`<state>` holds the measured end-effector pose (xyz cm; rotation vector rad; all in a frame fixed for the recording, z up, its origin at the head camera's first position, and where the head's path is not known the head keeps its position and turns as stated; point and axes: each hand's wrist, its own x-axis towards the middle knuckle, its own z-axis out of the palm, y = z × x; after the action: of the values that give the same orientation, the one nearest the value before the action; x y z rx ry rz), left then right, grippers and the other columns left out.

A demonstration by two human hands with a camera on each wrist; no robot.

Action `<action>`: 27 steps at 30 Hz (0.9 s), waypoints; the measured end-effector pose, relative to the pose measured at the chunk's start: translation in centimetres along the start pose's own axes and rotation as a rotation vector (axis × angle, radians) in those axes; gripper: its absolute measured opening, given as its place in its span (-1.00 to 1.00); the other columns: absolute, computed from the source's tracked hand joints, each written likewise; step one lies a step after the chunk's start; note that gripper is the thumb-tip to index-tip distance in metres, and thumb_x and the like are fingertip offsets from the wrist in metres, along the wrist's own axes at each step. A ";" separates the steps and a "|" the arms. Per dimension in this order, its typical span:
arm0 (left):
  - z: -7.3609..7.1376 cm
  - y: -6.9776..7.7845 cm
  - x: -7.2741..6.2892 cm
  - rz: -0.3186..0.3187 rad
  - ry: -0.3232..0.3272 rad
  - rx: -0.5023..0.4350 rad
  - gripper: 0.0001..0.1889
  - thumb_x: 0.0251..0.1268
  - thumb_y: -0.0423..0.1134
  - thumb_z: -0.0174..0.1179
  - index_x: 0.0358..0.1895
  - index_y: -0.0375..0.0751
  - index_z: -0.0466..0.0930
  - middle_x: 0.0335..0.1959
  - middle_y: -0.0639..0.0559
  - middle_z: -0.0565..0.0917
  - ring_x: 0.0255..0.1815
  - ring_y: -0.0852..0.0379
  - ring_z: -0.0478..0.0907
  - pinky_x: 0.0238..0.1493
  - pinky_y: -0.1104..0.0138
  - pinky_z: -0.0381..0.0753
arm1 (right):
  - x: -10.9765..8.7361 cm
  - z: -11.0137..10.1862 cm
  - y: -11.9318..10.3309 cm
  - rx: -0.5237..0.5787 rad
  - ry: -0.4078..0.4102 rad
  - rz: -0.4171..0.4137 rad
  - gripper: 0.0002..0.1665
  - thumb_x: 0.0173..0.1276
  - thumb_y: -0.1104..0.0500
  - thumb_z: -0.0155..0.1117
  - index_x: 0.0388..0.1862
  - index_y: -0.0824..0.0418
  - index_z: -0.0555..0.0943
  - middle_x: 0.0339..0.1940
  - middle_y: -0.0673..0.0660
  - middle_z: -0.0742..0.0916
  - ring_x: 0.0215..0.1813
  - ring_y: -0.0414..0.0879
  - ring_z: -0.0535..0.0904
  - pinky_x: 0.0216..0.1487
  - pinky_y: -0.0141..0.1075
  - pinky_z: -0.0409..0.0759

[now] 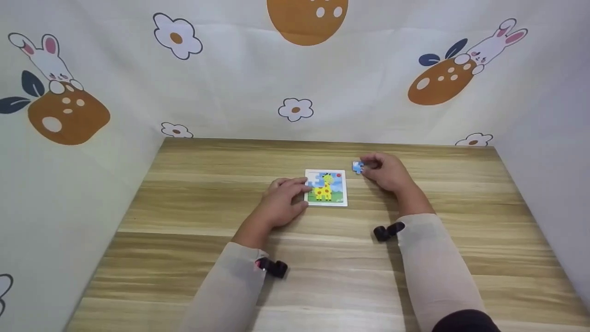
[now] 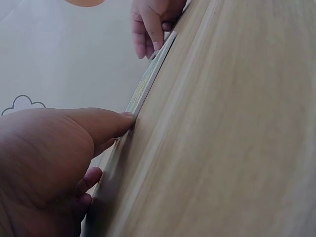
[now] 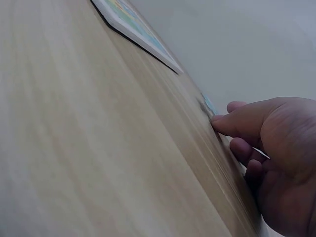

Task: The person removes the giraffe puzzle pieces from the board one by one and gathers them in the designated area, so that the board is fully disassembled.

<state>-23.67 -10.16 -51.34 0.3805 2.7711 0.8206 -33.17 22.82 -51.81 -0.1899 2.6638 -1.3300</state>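
A square giraffe jigsaw puzzle point(image 1: 332, 189) with a white border lies flat on the wooden table. White backing shows at its upper left, where a piece is out. My left hand point(image 1: 283, 200) rests along the puzzle's left side, one finger reaching onto the picture and the thumb at the lower left corner. In the left wrist view the thumb point(image 2: 106, 123) touches the board's edge. Right of the puzzle, my right hand point(image 1: 385, 173) pinches a small blue puzzle piece point(image 1: 356, 167) between thumb and fingers. The right wrist view shows this piece point(image 3: 209, 102) close over the table, partly hidden by the fingertips.
The wood-grain table point(image 1: 322, 263) reaches back to a pale cloth wall point(image 1: 239, 92) printed with rabbits, oranges and flowers. A plain pale wall point(image 1: 548, 161) borders the right side. Small black cameras sit on the left sleeve point(image 1: 226, 286) and the right sleeve point(image 1: 438, 263).
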 end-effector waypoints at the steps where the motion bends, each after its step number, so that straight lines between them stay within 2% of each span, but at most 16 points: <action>1: 0.0 0.1 0.0 -0.001 0.000 -0.002 -0.52 0.59 0.05 0.22 0.50 0.36 0.53 0.70 0.39 0.28 0.77 -0.05 0.04 0.74 -0.21 0.03 | 0.0 0.0 0.0 -0.002 0.000 0.001 -0.54 0.54 0.21 0.36 0.37 0.21 0.66 0.32 0.28 0.75 0.36 0.16 0.63 0.41 -0.01 0.55; 9: 0.3 0.2 0.1 -0.010 -0.008 -0.005 -0.52 0.59 0.06 0.22 0.50 0.41 0.52 0.70 0.43 0.27 0.78 -0.04 0.02 0.75 -0.18 0.02 | -0.2 -0.3 0.2 -0.004 0.013 0.021 -0.53 0.51 0.19 0.40 0.36 0.21 0.67 0.31 0.25 0.75 0.35 0.12 0.63 0.41 -0.03 0.55; 15: 0.3 0.1 0.1 0.032 0.013 -0.014 -0.53 0.59 0.03 0.23 0.49 0.31 0.55 0.69 0.34 0.32 0.75 -0.09 0.09 0.73 -0.20 0.03 | -0.5 -0.6 -0.7 0.007 0.026 0.052 -0.50 0.51 0.16 0.39 0.39 0.17 0.65 0.36 0.21 0.72 0.37 0.12 0.61 0.43 0.01 0.54; 19: 0.2 0.1 0.2 0.039 0.009 -0.014 -0.53 0.59 0.02 0.23 0.49 0.30 0.55 0.70 0.32 0.32 0.74 -0.10 0.10 0.72 -0.20 0.03 | -0.6 -0.2 -2.3 0.011 0.028 0.033 -0.51 0.51 0.15 0.37 0.38 0.16 0.65 0.35 0.17 0.72 0.30 0.10 0.60 0.33 -0.03 0.57; 23: 0.0 0.1 0.2 0.014 0.002 -0.004 -0.53 0.59 0.04 0.23 0.49 0.34 0.54 0.70 0.37 0.30 0.75 -0.09 0.07 0.73 -0.20 0.02 | -0.8 1.3 -4.7 0.021 -0.029 0.020 -0.49 0.49 0.13 0.41 0.39 0.11 0.65 0.34 0.12 0.72 0.23 0.07 0.60 0.23 -0.09 0.62; 27: 0.0 0.0 0.3 -0.001 -0.002 0.001 -0.53 0.59 0.06 0.23 0.48 0.36 0.54 0.70 0.39 0.28 0.76 -0.10 0.06 0.74 -0.19 0.01 | -1.0 3.0 -7.0 0.010 -0.079 0.029 -0.48 0.48 0.09 0.44 0.40 0.03 0.65 0.34 0.05 0.71 0.24 0.05 0.59 0.29 -0.05 0.64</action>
<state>-23.96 -10.09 -51.37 0.3799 2.7699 0.8181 -31.32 16.48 -47.94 -0.1981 2.5839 -1.2994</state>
